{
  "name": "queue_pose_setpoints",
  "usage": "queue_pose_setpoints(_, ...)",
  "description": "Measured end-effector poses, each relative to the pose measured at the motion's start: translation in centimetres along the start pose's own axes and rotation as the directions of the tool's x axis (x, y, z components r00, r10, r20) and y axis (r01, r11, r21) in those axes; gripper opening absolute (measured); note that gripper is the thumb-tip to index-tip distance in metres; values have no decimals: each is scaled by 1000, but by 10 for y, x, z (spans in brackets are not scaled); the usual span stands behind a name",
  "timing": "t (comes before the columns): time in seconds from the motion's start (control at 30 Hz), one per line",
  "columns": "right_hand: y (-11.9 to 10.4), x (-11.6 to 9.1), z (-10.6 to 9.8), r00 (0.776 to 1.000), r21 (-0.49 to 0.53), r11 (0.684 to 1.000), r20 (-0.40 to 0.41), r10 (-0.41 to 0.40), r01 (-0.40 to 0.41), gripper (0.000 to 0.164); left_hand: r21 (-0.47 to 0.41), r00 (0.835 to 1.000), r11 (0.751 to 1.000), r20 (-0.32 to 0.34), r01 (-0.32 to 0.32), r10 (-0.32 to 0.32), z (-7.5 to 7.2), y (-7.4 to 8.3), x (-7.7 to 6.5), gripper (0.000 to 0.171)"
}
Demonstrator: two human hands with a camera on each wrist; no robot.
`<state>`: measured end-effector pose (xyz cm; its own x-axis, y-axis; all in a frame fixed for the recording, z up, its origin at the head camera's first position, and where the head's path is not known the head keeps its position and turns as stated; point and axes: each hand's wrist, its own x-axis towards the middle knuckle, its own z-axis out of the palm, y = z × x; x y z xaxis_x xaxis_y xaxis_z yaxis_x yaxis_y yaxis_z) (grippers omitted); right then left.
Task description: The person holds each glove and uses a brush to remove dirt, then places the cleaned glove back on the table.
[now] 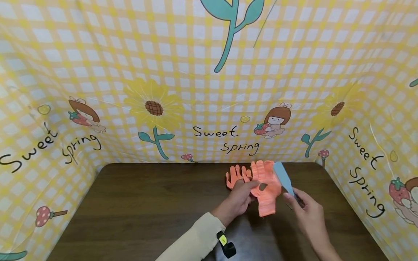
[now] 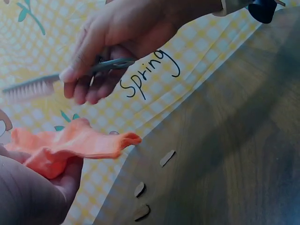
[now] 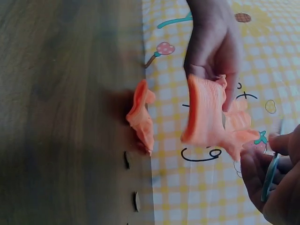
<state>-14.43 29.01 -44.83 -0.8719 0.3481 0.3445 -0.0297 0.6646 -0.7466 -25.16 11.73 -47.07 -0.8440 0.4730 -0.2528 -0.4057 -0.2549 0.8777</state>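
My left hand (image 1: 240, 198) grips an orange knitted glove (image 1: 267, 206) by its side, thumb lying over the palm. A small brown flat piece (image 1: 262, 187) shows on the glove's palm. A light blue brush (image 1: 283, 177) is held by its handle in my right hand (image 1: 308, 214), beside the glove's right edge. In the left wrist view the brush's pale bristles (image 2: 30, 93) face down, above the glove and apart from it. A second orange glove (image 1: 234, 174) lies on the table behind my left hand, partly covered by it.
Several small brown flat pieces (image 2: 167, 158) are scattered on the dark wooden table (image 1: 147, 210). Yellow checked cloth (image 1: 202, 90) with printed flowers and lettering walls the table at the back and both sides. A black strap (image 1: 227, 248) sits at my left wrist.
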Motion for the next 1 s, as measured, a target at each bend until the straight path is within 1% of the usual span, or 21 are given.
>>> queue_pose_setpoints(0.07,1,-3,1,998,-64,996,4,-64,64,28,-49,999,999,32,-8,9,1,-1,0,26)
queue_pose_setpoints(0.1,1,-4,2,996,-80,992,13,-92,93,27,-54,999,998,49,-16,18,1,0,-1,27)
queue_pose_setpoints(0.17,2,-6,5,987,-120,980,38,-156,159,26,-61,998,998,63,-28,32,3,-1,-1,29)
queue_pose_setpoints(0.27,3,-9,8,974,-159,962,76,-212,221,27,-77,995,996,80,-46,53,6,-1,-1,30)
queue_pose_setpoints(0.33,4,-10,9,969,-198,950,93,-228,243,29,-100,994,993,93,-56,65,8,-1,0,33)
queue_pose_setpoints(0.43,6,-11,9,970,-246,939,97,-224,242,30,-129,991,989,108,-69,83,10,-2,1,36)
queue_pose_setpoints(0.53,9,-12,8,974,-278,934,96,-207,226,32,-138,990,988,110,-73,89,11,-5,1,35)
queue_pose_setpoints(0.67,11,-12,4,979,-297,934,102,-177,200,33,-122,985,988,129,-99,114,12,-10,1,34)
queue_pose_setpoints(0.73,12,-12,3,981,-302,934,103,-165,189,34,-115,984,987,126,-109,123,14,-12,1,33)
queue_pose_setpoints(0.8,13,-12,1,981,-310,932,94,-168,189,35,-109,983,987,127,-119,133,15,-14,0,34)
queue_pose_setpoints(0.9,13,-11,0,980,-328,924,73,-185,198,35,-130,985,985,118,-112,127,18,-15,0,36)
queue_pose_setpoints(1.0,14,-10,0,981,-337,921,59,-185,194,35,-155,983,981,123,-114,133,20,-17,1,40)
